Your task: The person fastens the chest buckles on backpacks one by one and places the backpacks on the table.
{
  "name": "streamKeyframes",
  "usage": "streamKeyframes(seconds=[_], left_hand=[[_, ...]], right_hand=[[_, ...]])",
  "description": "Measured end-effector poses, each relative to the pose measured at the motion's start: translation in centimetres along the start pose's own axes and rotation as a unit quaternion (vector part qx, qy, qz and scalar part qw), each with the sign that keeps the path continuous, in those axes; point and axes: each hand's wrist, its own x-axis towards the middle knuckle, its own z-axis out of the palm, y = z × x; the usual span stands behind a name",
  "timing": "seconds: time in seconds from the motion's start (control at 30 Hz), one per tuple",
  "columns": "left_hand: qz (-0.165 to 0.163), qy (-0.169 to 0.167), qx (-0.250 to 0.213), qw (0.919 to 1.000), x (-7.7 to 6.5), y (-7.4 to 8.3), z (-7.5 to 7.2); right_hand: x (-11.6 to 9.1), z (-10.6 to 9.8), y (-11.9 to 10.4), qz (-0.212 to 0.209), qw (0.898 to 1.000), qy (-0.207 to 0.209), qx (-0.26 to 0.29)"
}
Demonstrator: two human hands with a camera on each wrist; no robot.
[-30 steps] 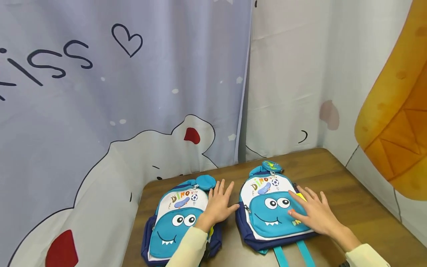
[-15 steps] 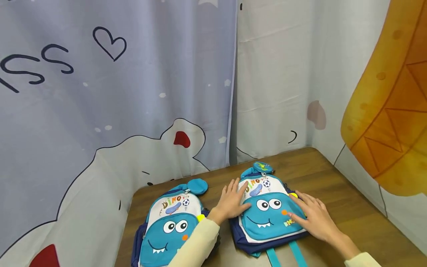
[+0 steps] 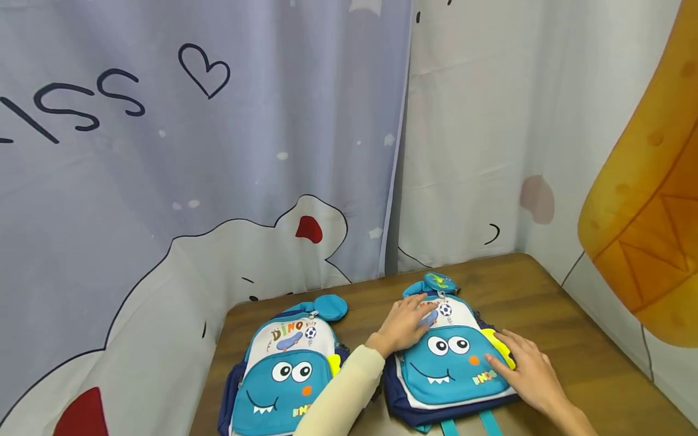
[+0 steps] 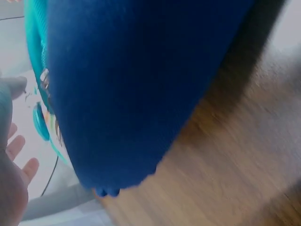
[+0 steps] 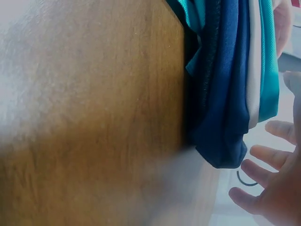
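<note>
Two matching children's backpacks with dinosaur faces lie face up side by side. In the head view the right backpack [image 3: 452, 375] lies between the two hands, and the left backpack [image 3: 278, 387] is beyond the left sleeve. My left hand [image 3: 402, 327] reaches over the upper left of the right backpack, fingers extended across its white printed panel. Along that bag's right edge, by the yellow spikes [image 3: 500, 347], is my right hand [image 3: 531, 372], fingers extended. The left wrist view is filled by a navy side panel [image 4: 131, 94]. In the right wrist view, spread fingers stand beside the bag's layered side [image 5: 225, 89].
Both bags lie on a brown wooden table [image 3: 589, 339]. Printed curtains [image 3: 272, 121] hang behind and to the right of it. Turquoise straps [image 3: 489, 422] stick out below the right backpack. A round blue pouch [image 3: 330, 307] hangs at the left backpack's top.
My left hand has moved right, from beside the left backpack onto the upper left of the right one. My right hand has drawn back from its front to its right edge, uncovering the yellow spikes.
</note>
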Motion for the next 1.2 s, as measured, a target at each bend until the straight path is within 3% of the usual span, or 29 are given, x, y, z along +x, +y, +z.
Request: streamKeyframes(seconds=[0.23, 0.37, 0.5, 0.63, 0.77, 1.0, 1.2], left_hand=[[0.037, 0.006, 0.02, 0.9991, 1.8, 1.1, 0.8], [0.034, -0.008, 0.019, 0.9992, 2.5, 1.7, 1.4], [0.017, -0.065, 0.027, 0.9974, 3.2, 2.3, 1.4], [-0.004, -0.136, 0.026, 0.9903, 4.3, 3.2, 0.7], [-0.014, -0.163, 0.037, 0.9858, 5.8, 3.9, 0.1], [0.012, -0.151, 0.079, 0.9853, 7.8, 4.4, 0.5], [0.034, -0.127, 0.148, 0.9802, 8.9, 4.2, 1.6]], right_hand=[[0.2, 0.4, 0.5, 0.04, 0.999, -0.007, 0.01], [0.4, 0.7, 0.8, 0.057, 0.998, -0.02, 0.014], [0.7, 1.1, 1.2, 0.09, 0.994, -0.054, 0.026], [1.0, 1.2, 1.8, 0.127, 0.987, -0.094, 0.038], [1.4, 1.1, 2.2, 0.144, 0.982, -0.105, 0.059], [1.2, 1.4, 2.5, 0.149, 0.98, -0.097, 0.086], [1.7, 1.4, 2.6, 0.163, 0.977, -0.106, 0.092]])
